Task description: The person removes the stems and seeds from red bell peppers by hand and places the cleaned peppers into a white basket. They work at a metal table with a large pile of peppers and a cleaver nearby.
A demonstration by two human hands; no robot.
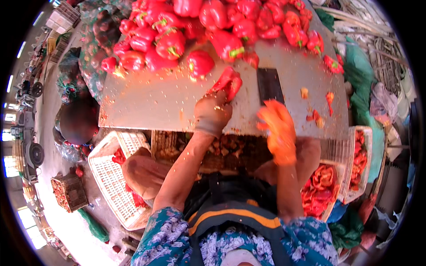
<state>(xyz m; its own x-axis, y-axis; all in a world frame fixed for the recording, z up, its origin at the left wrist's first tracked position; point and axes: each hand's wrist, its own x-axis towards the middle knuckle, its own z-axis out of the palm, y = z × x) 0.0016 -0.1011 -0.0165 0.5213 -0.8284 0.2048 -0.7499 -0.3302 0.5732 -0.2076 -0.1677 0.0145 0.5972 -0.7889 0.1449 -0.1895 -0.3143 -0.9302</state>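
Observation:
My left hand (213, 111), with a grey cuff at the wrist, grips a red bell pepper (230, 83) over the metal tabletop (149, 99). That pepper has an opening in its side facing right. Pale seeds cling to my hand and forearm. My right hand (278, 131) wears an orange glove and hovers at the table's near edge, blurred by motion. Whether its curled fingers hold anything is unclear. Just beyond it lies a dark rectangular strip (270, 84). A whole red pepper (200, 63) sits beyond my left hand, before a large heap of red bell peppers (166, 43).
Pepper scraps (314, 116) and scattered seeds lie on the tabletop. A white plastic crate (109, 176) stands at my left; crates of red pepper pieces (319, 189) are at my right. Below the table edge sits a bin of trimmings (226, 146). Net sacks (91, 60) stand on the left.

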